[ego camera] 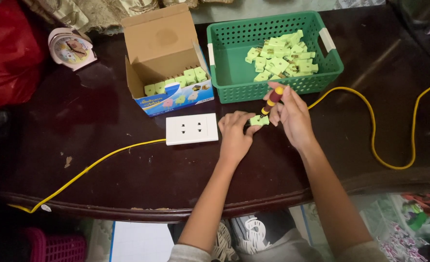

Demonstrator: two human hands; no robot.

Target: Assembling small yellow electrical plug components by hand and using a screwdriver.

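My left hand [234,131] rests on the dark wooden table [103,160] and pinches a small light-green plug [257,120]. My right hand [292,114] grips a maroon and yellow screwdriver [272,99], its tip set down on that plug. Just left of my hands lies a white double socket plate [191,128] with a yellow cable [94,165] running off to the left.
A green plastic basket [229,63] behind my hands holds several green plugs. An open cardboard box [164,58] to its left holds more. A pink alarm clock [72,47] stands at the back left. Another yellow cable [375,131] loops at the right.
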